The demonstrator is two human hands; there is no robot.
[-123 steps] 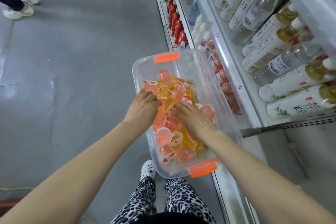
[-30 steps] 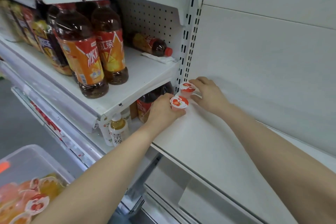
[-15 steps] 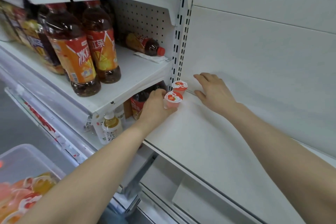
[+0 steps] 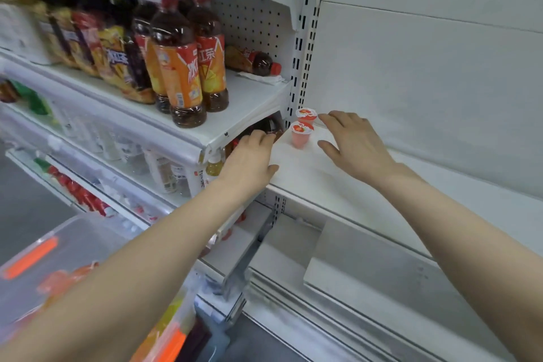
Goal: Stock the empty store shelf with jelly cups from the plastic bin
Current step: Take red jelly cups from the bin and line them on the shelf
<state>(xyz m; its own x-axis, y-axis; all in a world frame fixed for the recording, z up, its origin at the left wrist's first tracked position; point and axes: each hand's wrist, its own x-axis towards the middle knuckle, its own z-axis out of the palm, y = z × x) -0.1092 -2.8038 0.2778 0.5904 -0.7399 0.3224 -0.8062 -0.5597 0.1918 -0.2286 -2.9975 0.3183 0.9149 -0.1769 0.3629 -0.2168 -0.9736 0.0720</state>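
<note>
Two pink jelly cups stand upright at the left end of the white shelf [image 4: 338,185], the front cup [image 4: 301,135] just ahead of the rear cup [image 4: 306,115] against the back wall. My left hand [image 4: 249,161] hovers at the shelf's left edge, fingers relaxed, holding nothing, a short gap from the front cup. My right hand [image 4: 352,144] is spread open just right of the cups, apart from them. The clear plastic bin [image 4: 58,267] with orange latches sits at lower left, with jelly cups blurred inside and partly hidden by my left arm.
Left of the shelf, a higher shelf holds iced-tea bottles [image 4: 182,79] and one bottle lying down [image 4: 252,62]. Lower shelves carry more drinks. A slotted upright [image 4: 302,67] separates the bays. Below the white shelf runs a metal bracket [image 4: 249,256].
My left hand has let go of the front jelly cup and pulled back to the left. My right hand has drawn slightly back from the rear cup. The view shifted, showing more of the bin.
</note>
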